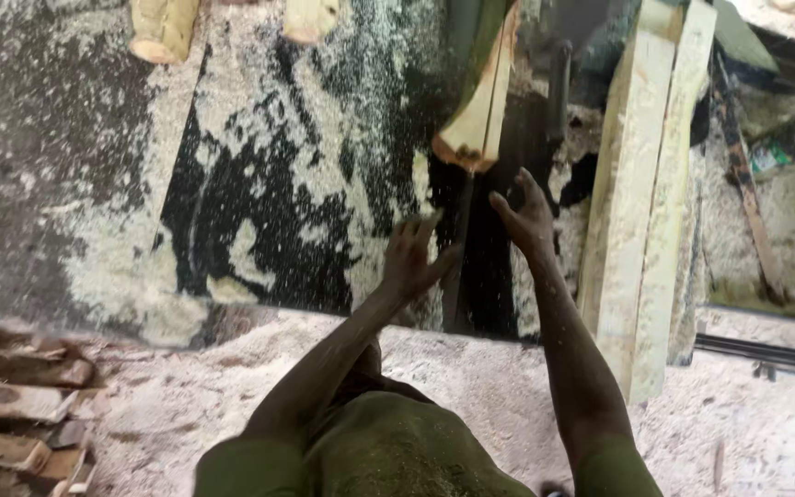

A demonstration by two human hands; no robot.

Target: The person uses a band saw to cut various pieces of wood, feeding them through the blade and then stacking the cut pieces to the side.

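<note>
1. Sawdust lies thick and pale over the dark saw table (259,230), with bare black patches showing through near the middle.
2. Both hands are open and empty. The left hand (413,260) has its fingers spread and reaches forward over the table; the right hand (524,219) is raised just beside it, fingers loosely curved, palm turned toward the left.
3. The split log (478,115) lies on the table just ahead of both hands, its cut end facing them. It shows pale fresh wood with bark on the outer face, and a dark seam runs down its length. Neither hand touches it; the right fingertips are the nearer.
4. A dark narrow slot (460,267) runs along the table between the two hands, in line with the log's end.
5. By the look of it, the step in hand is reaching for the log's near end, one hand to each side of the slot.
6. Taking hold would call for closing both hands on the outer faces of the log, keeping fingers away from the slot line.
7. Two pale sawn planks (641,212) stand on edge to the right, well apart from the log.
8. Wood offcuts (11,405) are stacked on the sawdust-covered floor at lower left.
</note>
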